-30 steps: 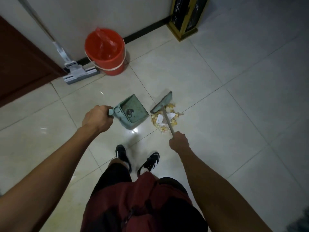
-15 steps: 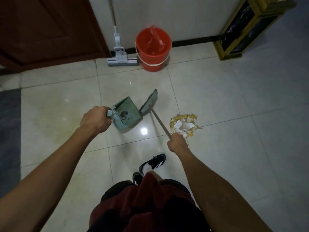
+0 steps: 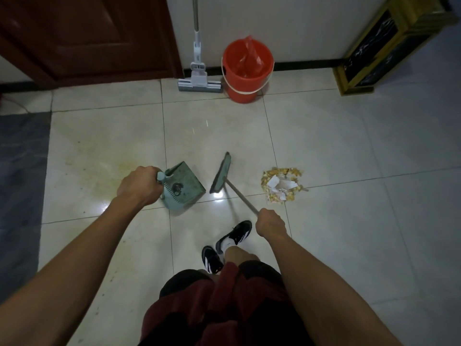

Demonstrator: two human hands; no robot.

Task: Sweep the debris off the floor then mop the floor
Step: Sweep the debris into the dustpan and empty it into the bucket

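My left hand (image 3: pixel 138 187) grips the handle of a green dustpan (image 3: pixel 182 188), which is tilted just above the tiles with some dirt inside. My right hand (image 3: pixel 270 222) holds the thin handle of a small broom; its green head (image 3: pixel 220 173) stands between the dustpan and the debris. A pile of yellow scraps and white paper bits (image 3: pixel 282 184) lies on the floor to the right of the broom head, apart from it. A sponge mop (image 3: pixel 199 81) leans against the wall beside a red bucket (image 3: pixel 247 71).
A dark wooden door (image 3: pixel 87 38) stands at the back left. A grey mat (image 3: pixel 22 176) covers the floor at the left edge. A black and gold cabinet (image 3: pixel 379 46) stands at the back right. My feet in black shoes (image 3: pixel 224 248) are just below the broom.
The view has swung left. The broom head has left the debris pile and now stands to its left, close to the dustpan. The pile stays where it was.
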